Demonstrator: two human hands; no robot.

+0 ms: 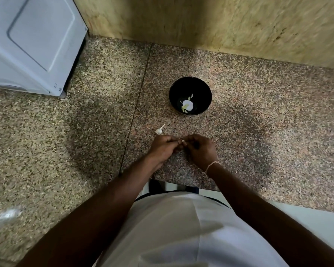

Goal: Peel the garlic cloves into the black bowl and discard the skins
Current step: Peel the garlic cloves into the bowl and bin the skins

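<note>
A black bowl (190, 83) stands on the speckled granite counter (258, 112), holding a white garlic piece (188, 105) and a few pale scraps. Nearer to me, my left hand (163, 146) and my right hand (201, 149) meet fingertip to fingertip just above the counter. Both pinch a small garlic clove (183, 142), of which only a pale sliver shows between the fingers. A loose white garlic skin with a stem (159, 130) lies on the counter just beyond my left hand.
A white appliance (31, 41) stands at the back left. A yellowish stone wall (220, 22) closes the counter behind the bowl. The counter's front edge (181, 183) runs just below my wrists, with my white shirt under it.
</note>
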